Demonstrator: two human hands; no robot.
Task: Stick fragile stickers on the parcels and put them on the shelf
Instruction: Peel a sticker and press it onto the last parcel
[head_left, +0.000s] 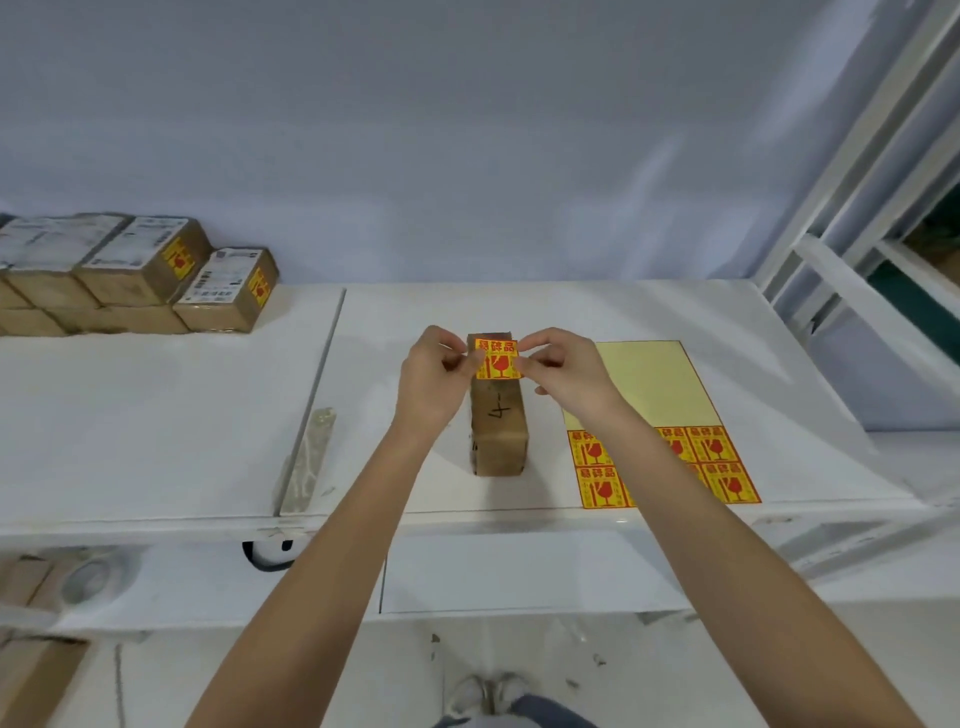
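Several brown cardboard parcels (130, 275) sit stacked at the far left of the white table (156, 415), against the pale wall; at least two of them carry a yellow-and-red fragile sticker on the side that faces right, and white shipping labels cover their tops. Nearer the front edge, beside the seam between the two tabletop panels, lies a strip of clear, crinkled tape or film (310, 457). Below the tabletop on the left, a lower ledge holds a roll of tape (91, 577), blurred.

At the centre stands one tall, narrow brown cardboard parcel (498, 431) with a black handwritten mark on its upper face. The left hand (431, 379) pinches the left edge of a square yellow fragile sticker with a red glass symbol (497, 359) between thumb and fingertips, while the right hand (563, 371) pinches its right edge the same way. Both hands hold the sticker stretched flat over the far end of the parcel's top; whether it already touches the cardboard cannot be told.

Just right of the parcel, partly under the right forearm, lies a pale yellow backing sheet (654, 384) flat on the table. Its far part is bare, and rows of unpeeled fragile stickers (719, 462) fill the near part. At the far right rises a white metal shelf frame (857, 208).
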